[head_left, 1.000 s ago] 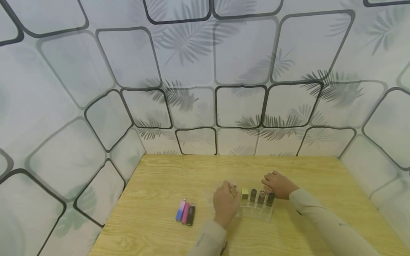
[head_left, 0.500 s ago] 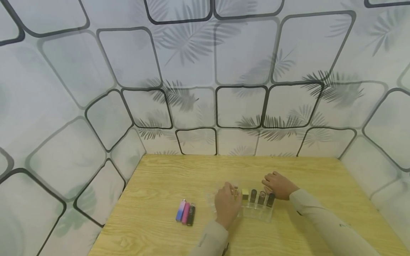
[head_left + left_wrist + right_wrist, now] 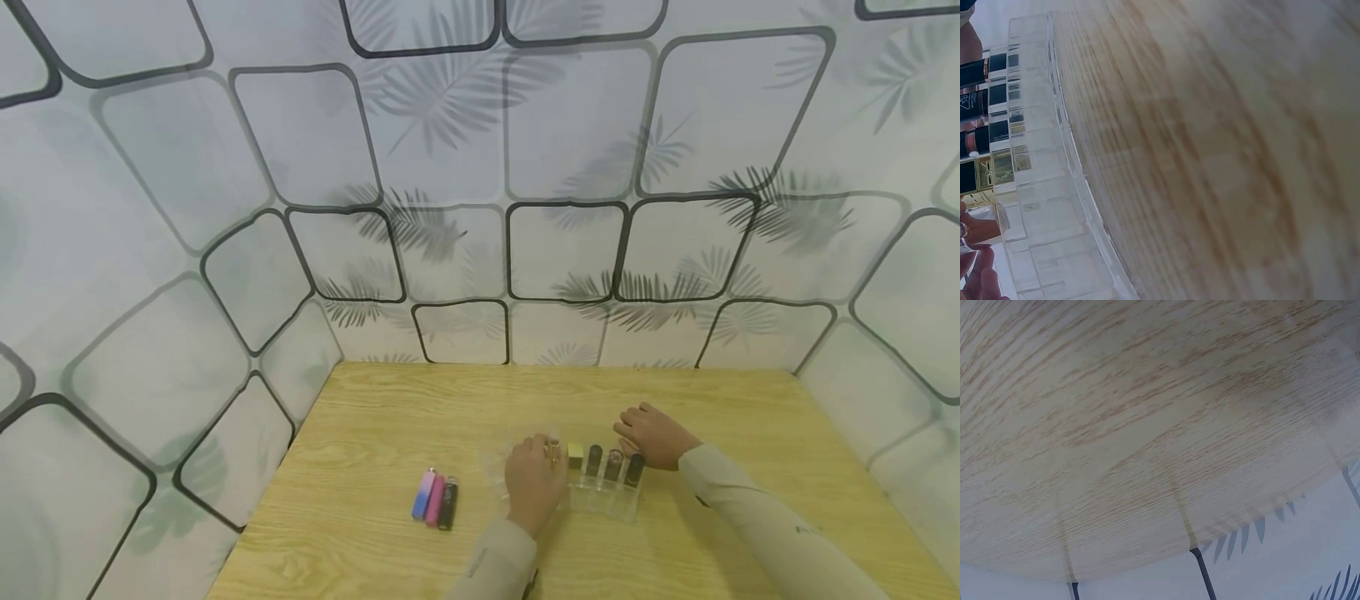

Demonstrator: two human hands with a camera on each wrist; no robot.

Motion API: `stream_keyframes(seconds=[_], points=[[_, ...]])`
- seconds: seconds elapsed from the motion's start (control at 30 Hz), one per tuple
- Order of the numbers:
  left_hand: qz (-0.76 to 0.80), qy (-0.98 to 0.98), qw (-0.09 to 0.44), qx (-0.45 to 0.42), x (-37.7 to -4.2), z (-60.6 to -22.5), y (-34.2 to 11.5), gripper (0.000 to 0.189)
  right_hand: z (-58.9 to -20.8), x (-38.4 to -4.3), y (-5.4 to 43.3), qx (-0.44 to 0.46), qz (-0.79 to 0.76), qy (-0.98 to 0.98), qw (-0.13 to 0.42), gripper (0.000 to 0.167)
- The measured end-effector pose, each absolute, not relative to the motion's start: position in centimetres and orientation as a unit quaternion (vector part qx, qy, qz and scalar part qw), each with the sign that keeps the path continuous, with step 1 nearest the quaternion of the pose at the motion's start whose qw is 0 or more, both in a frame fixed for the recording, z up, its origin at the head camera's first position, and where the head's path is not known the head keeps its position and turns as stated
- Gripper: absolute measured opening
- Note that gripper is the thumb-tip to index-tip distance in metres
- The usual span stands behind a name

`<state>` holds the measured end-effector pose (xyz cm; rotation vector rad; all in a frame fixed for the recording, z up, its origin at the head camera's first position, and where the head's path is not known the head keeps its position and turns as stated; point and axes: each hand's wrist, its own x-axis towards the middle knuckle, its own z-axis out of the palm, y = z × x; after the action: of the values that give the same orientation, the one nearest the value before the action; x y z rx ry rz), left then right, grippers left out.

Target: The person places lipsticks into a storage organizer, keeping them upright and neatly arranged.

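Observation:
A clear lipstick organizer stands on the table, with several dark lipsticks and a gold-capped one upright in its back row. My left hand is over its left part, fingers and thumb around a gold lipstick tube. In the left wrist view its fingertips show at the lower left, beside a shiny, clear-ended tube. My right hand lies behind the organizer's right end, fingers relaxed and pointing left, close to the rightmost dark lipstick. The right wrist view shows only table and wall covering.
To the left on the wood-grain table three lipsticks lie side by side: a lilac-and-blue one, a pink one and a black one. Patterned wall covering rises along the table's back and sides.
My left hand has shifted slightly right and toward me, its fingers lower, so more of the gold tube shows. The right hand and the three lying lipsticks stay in place.

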<state>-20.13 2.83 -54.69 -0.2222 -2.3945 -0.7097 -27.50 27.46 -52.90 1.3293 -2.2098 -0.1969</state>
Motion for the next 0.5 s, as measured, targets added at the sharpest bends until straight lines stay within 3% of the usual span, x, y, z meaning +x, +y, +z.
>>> stream_keyframes(seconds=[0.27,0.5], points=[[-0.273,-0.905,0.314,-0.084,-19.91,-54.27,2.76,0.02,-53.06,-27.58,27.43,0.49,-0.082,-0.825,0.269,0.021],[-0.264,-0.906,0.319,-0.09,-19.76,-54.11,2.65,0.019,-53.1,-27.55,27.44,0.491,-0.08,-0.824,0.271,0.018]])
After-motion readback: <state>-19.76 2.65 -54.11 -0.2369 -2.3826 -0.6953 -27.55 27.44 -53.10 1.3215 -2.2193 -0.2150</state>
